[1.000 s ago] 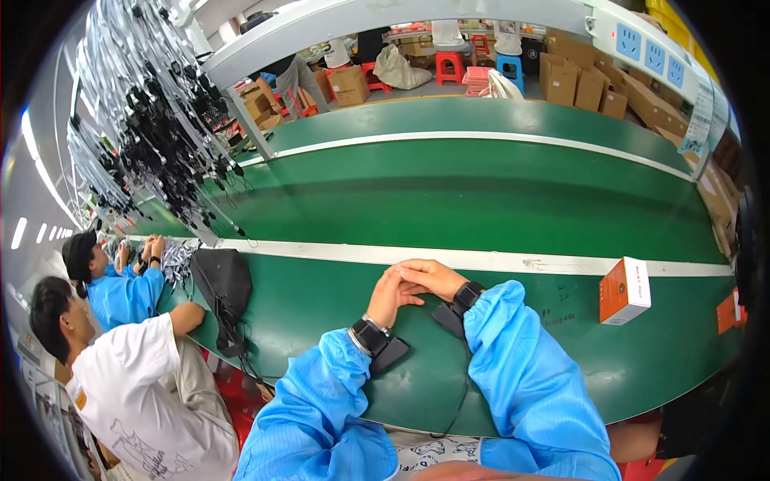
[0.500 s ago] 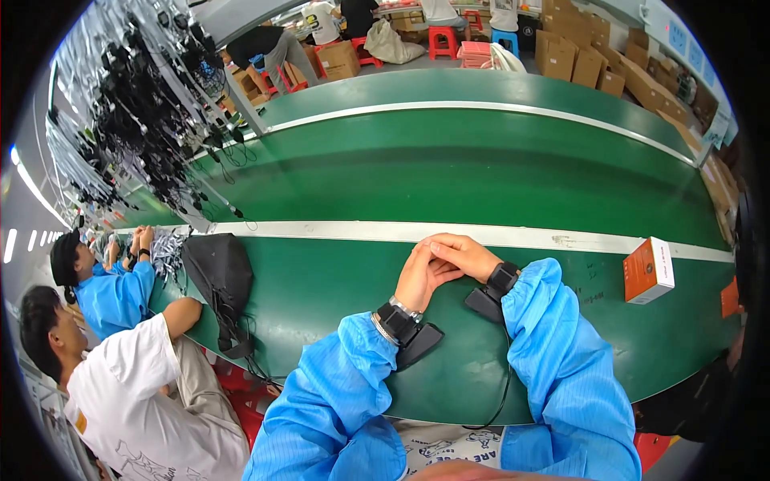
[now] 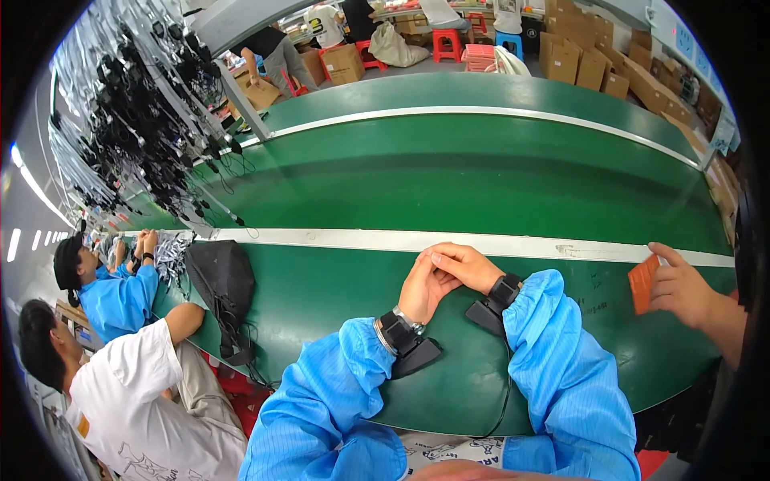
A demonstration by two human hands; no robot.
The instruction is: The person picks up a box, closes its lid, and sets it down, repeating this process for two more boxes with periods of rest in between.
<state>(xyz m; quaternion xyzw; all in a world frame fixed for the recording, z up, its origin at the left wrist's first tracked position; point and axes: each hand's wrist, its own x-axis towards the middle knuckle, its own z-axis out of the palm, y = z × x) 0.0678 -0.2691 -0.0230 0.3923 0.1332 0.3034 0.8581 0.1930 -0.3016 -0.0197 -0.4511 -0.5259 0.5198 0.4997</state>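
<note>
Both hands meet at the near edge of the white stripe that runs along the green tabletop. The left hand is curled, its fingers folded toward the right hand, which lies over it from the far side with the fingers bent down. The two are pressed together, touching at the fingertips. Whether they pinch anything small between them cannot be told; nothing shows in the closed grip.

Each wrist wears a black band with a flat black pad hanging off it: the left wrist pad rests on the tabletop just under the forearm, and the right wrist pad lies beside the blue sleeve. A thin black cord runs from the right pad back toward the person's body.

At the right rim, another person's hand holds an orange box over the tabletop, well apart from the joined hands. On the left, a black bag lies on the tabletop near a person in a white shirt. Beyond them sits a person in a blue coat. Bunches of black cables hang above the far left of the belt.
</note>
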